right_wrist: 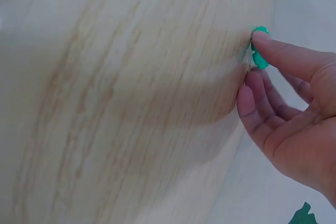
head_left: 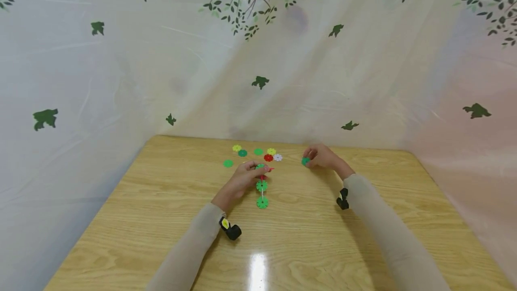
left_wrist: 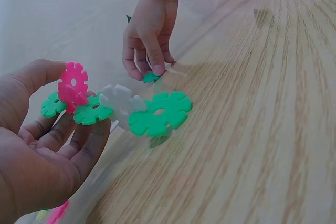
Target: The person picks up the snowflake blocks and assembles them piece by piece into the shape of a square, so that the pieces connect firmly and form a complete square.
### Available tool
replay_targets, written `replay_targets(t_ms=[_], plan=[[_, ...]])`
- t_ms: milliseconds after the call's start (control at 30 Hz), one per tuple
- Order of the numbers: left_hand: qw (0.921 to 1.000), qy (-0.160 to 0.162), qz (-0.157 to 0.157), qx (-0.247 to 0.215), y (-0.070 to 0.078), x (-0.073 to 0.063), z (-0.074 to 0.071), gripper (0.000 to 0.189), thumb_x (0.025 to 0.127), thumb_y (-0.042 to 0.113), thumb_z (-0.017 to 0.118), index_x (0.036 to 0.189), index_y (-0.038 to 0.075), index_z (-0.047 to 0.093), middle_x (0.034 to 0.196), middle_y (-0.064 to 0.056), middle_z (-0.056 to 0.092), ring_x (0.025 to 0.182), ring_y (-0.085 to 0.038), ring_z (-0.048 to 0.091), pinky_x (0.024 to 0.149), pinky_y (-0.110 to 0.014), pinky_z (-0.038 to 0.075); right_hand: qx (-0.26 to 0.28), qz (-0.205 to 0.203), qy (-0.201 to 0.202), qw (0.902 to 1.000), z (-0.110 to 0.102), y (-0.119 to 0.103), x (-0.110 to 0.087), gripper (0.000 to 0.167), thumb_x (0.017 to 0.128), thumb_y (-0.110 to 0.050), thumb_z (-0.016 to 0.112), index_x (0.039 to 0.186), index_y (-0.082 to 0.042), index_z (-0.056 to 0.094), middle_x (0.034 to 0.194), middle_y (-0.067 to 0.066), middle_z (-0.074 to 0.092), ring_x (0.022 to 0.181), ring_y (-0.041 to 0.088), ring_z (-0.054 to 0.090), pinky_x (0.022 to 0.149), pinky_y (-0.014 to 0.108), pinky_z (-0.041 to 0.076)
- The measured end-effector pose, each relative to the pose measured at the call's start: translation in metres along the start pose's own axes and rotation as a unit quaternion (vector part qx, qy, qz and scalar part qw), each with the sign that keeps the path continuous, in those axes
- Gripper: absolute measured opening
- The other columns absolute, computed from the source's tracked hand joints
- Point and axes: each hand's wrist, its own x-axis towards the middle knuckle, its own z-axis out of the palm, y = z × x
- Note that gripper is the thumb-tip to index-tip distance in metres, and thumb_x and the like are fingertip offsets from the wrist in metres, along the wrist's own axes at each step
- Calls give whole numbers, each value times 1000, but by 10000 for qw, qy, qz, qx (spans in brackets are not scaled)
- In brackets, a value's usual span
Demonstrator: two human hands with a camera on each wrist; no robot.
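Observation:
My left hand [head_left: 241, 179] holds a chain of interlocking plastic flower discs [head_left: 261, 186], with the thumb against a pink disc [left_wrist: 73, 80] and fingers beneath. In the left wrist view the chain runs outward through green pieces and a white disc [left_wrist: 119, 99] to a green end disc [left_wrist: 160, 113]. Farther right, my right hand [head_left: 324, 156] pinches a single teal-green disc [head_left: 305, 161] between thumb and fingers, low at the tabletop. The right wrist view shows this disc [right_wrist: 260, 59] edge-on, partly covered by the thumb.
Beyond the left hand, several loose discs lie on the wooden table [head_left: 161, 192], among them a red disc [head_left: 268, 158], a white disc [head_left: 278, 157] and a yellow disc [head_left: 237, 148]. A leaf-printed curtain [head_left: 218, 102] stands behind the table's far edge.

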Motion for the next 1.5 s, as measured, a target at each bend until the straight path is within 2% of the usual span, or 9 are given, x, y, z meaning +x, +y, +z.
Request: replay_targets(t_ms=[300,433,633,800,900,1100,1367,1500], plan=[[9999,-7,-3,104,0,0,-1,25,101,20,66,120,3,63,114,-4,74,91,-11,66,77,-22,55,668,-94,-8,9977,7,-5,-3,25,87,7,73,110,11,65,94,22,68,75,15,58,61,25,52],[9999,101,28,80,0,1,0,25,101,19,66,119,3,63,113,-5,73,92,-13,66,76,-22,55,1077,-185,-43,9940,15,-13,-5,27,90,4,72,115,12,65,98,23,70,76,13,63,65,28,56],[9997,238,20,30,0,2,1,25,101,20,66,119,2,63,111,-5,71,97,-18,67,77,-23,55,1660,-281,133,9856,30,-32,-11,35,93,-1,71,125,10,64,100,15,69,82,13,67,79,39,62],[9995,309,0,-15,-1,3,1,25,101,23,66,118,4,64,109,0,72,100,-19,68,78,-23,55,2212,-444,138,9741,42,-50,-15,39,92,-3,72,126,13,61,100,12,70,88,18,72,87,51,61],[9995,319,0,-34,0,2,1,26,100,23,67,119,5,64,108,1,73,101,-20,68,78,-23,55,2498,-433,76,9673,49,-57,-14,38,92,-2,73,125,13,61,100,10,71,88,19,74,89,53,60],[9995,303,5,-41,0,2,1,31,101,23,66,124,3,63,110,-1,72,103,-22,68,79,-24,56,2733,-367,13,9612,57,-66,-15,38,93,-2,72,124,14,59,101,13,70,89,24,75,91,56,58],[9992,400,28,-62,0,2,2,35,100,22,68,127,3,62,109,-2,70,104,-24,69,77,-24,57,2968,-221,-22,9547,61,-71,-16,33,94,-1,70,123,10,59,97,5,71,87,18,74,94,55,57],[9990,442,16,-76,1,2,2,34,99,21,68,127,3,62,114,-9,71,108,-30,68,76,-23,57,3001,-231,-3,9536,64,-72,-14,30,95,0,69,122,9,60,95,3,71,86,17,74,93,54,58]])
